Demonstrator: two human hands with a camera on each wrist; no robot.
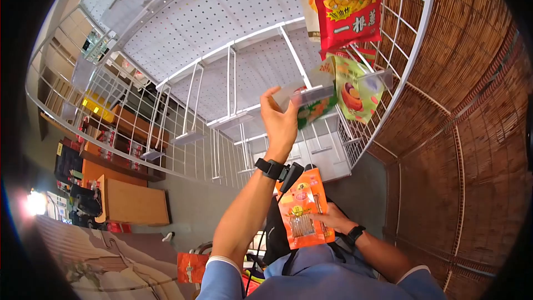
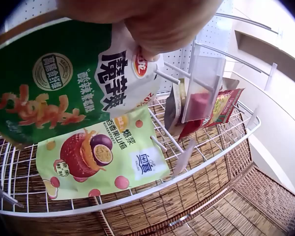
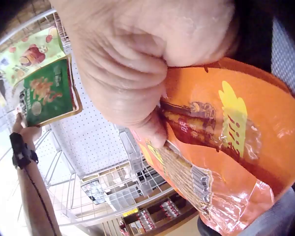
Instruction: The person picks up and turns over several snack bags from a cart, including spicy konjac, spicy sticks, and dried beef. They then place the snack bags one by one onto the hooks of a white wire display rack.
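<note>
Up at the rack, my left hand [image 1: 280, 125] pinches a green and white snack bag [image 2: 73, 73] by its top edge, thumb on the white part. That bag hangs in front of a pale green fruit snack bag [image 2: 98, 152], which hangs on a hook of the wire rack. Low by my body, my right hand [image 1: 336, 218] grips orange snack bags [image 1: 302, 205] that overlap each other, its thumb pressed on the front in the right wrist view. Brown stick-shaped food shows through a clear window in the orange packaging [image 3: 236, 113].
A red snack bag [image 1: 350, 5] hangs higher on the rack. Bare hooks with price-tag holders [image 1: 189, 138] jut from the white pegboard [image 1: 222, 0]. A curved wire rim [image 1: 408, 50] surrounds the rack, with a woven screen [image 1: 466, 105] at right. A wooden cabinet [image 1: 136, 200] stands at left.
</note>
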